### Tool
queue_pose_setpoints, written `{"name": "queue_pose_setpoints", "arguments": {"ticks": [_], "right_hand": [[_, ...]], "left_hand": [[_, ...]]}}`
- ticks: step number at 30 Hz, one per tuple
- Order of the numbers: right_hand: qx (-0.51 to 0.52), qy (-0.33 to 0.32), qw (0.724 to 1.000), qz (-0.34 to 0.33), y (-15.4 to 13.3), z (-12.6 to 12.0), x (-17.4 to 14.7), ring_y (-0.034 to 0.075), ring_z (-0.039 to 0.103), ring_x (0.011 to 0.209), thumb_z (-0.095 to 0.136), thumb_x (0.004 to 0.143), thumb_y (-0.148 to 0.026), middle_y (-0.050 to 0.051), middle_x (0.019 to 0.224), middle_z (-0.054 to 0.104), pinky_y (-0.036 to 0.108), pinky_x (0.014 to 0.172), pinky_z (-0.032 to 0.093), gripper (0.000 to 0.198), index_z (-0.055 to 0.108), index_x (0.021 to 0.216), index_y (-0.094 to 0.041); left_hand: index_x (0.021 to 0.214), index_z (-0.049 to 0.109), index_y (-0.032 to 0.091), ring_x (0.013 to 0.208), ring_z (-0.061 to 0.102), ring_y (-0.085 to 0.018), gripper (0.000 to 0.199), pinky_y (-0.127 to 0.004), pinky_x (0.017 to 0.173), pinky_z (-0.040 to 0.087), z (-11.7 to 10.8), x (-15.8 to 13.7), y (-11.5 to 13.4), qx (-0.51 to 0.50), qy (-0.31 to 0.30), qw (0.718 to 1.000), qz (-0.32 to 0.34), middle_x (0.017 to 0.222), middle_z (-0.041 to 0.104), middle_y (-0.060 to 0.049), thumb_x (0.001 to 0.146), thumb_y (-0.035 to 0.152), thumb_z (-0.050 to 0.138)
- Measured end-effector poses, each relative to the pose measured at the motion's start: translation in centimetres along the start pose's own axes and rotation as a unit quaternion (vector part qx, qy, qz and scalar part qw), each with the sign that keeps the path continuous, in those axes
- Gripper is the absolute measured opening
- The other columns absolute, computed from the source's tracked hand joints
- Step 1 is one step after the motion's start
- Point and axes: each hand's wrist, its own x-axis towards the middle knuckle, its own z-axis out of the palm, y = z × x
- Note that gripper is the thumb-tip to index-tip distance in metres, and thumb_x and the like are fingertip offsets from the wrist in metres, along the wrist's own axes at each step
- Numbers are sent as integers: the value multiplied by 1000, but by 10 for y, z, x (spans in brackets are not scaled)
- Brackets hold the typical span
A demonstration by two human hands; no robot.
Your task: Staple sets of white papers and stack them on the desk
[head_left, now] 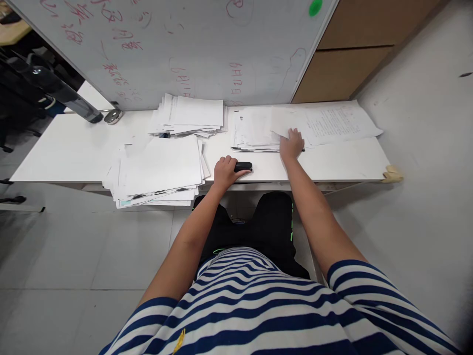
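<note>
My left hand (224, 173) is wrapped round a black stapler (244, 166) near the table's front edge; only its rounded end shows past my fingers. Farther right, my right hand (292, 144) pinches the near edge of a sheet of paper (283, 125) on the right paper stack (254, 130). One corner of that sheet lifts beside my fingers. A printed sheet (332, 123) lies to the right of this hand, reaching past the table's right side. My fingertips are partly hidden by the hand itself.
A large paper stack (162, 165) overhangs the front edge at left, with another stack (195, 112) behind it. A whiteboard (207, 49) stands along the back. A dark bottle (70, 91) and a small round device (113, 116) are at far left. Tape (392, 174) covers the right front corner.
</note>
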Motion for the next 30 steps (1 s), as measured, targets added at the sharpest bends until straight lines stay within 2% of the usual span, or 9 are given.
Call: {"name": "queue_pose_setpoints", "arguments": {"ticks": [3, 7, 12, 17, 20, 23, 26, 28, 30], "right_hand": [[3, 0, 1000, -2, -1, 0, 1, 28, 32, 150, 40, 92, -24, 13, 158, 43, 60, 122, 17, 51, 55, 141, -17], [30, 34, 999, 6, -1, -2, 0, 27, 39, 147, 31, 99, -36, 16, 150, 51, 54, 123, 20, 52, 55, 139, -12], [108, 86, 990, -6, -1, -9, -5, 26, 56, 132, 23, 101, -45, 16, 135, 63, 48, 116, 36, 57, 56, 134, -12], [213, 90, 973, -9, -12, -34, -19, 28, 62, 124, 22, 98, -63, 16, 124, 67, 45, 108, 46, 72, 60, 127, -10], [287, 79, 955, -16, -23, -61, -36, 30, 64, 120, 29, 94, -71, 14, 113, 69, 46, 103, 51, 73, 66, 116, -12], [388, 20, 921, -19, -35, -92, -62, 29, 67, 114, 47, 88, -71, 11, 105, 71, 45, 96, 57, 62, 69, 104, -15], [470, -105, 877, -4, -43, -121, -89, 29, 70, 107, 65, 77, -68, 7, 98, 75, 45, 90, 60, 54, 71, 98, -19], [499, -198, 844, 6, -43, -138, -105, 30, 70, 106, 75, 70, -63, 6, 94, 76, 45, 89, 60, 49, 73, 93, -20], [508, -269, 819, 14, -41, -150, -116, 31, 71, 106, 80, 67, -59, 6, 91, 77, 45, 92, 59, 45, 74, 89, -20]], "left_hand": [[90, 61, 21, 88, 54, -27, 56, -38, 73, 39, 1, 0, 0, -5, 0, 1000, -3, 90, 61, -13, 81, 76, 54], [90, 62, 21, 89, 54, -28, 57, -38, 73, 39, 2, 1, -1, -15, 4, 1000, -1, 90, 61, -13, 81, 77, 53], [90, 62, 21, 86, 54, -27, 57, -37, 73, 38, 2, 0, -1, -8, 22, 1000, 4, 89, 62, -12, 81, 76, 54], [87, 62, 21, 85, 55, -27, 56, -38, 72, 39, 3, -1, -2, -3, 35, 999, 3, 87, 62, -12, 81, 77, 54], [88, 62, 22, 88, 57, -29, 54, -42, 80, 40, 6, -2, -2, -6, 66, 997, -29, 88, 63, -13, 81, 74, 56], [102, 63, 23, 103, 58, -34, 49, -53, 99, 36, 4, -1, 4, -18, 118, 990, -68, 100, 66, -15, 84, 69, 58], [124, 57, 24, 130, 48, -39, 63, -61, 110, 27, -11, 3, 17, -62, 149, 981, -104, 128, 61, -18, 81, 70, 62], [134, 49, 23, 141, 38, -39, 72, -58, 111, 30, -30, 6, 31, -123, 151, 974, -118, 142, 52, -20, 82, 71, 59], [136, 46, 22, 138, 45, -33, 67, -49, 107, 39, -51, 8, 46, -231, 124, 959, -105, 142, 53, -18, 88, 68, 55]]}}
